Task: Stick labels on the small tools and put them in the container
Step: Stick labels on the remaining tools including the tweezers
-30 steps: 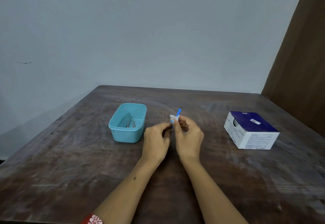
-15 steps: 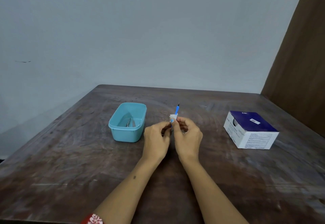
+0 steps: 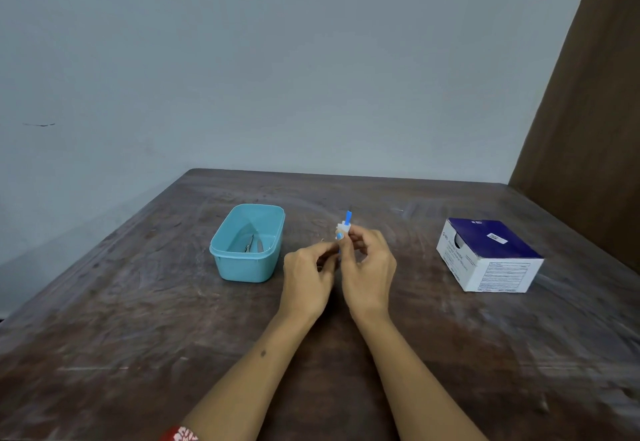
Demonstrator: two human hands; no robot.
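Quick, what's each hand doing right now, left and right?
Left hand: fingers curled at the lower end of the small blue tool with a white label, seemingly pinching it.
Right hand: pinching that same tool.

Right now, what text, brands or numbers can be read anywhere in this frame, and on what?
"BD": top face of the blue and white box, near its back edge.
Small sticker on the box top: too small to read.
Print on the box's white sides: blurred, unreadable.
White label on the blue tool: no legible text.

Bare forearms; red patterned band (image 3: 180,434) at left arm.
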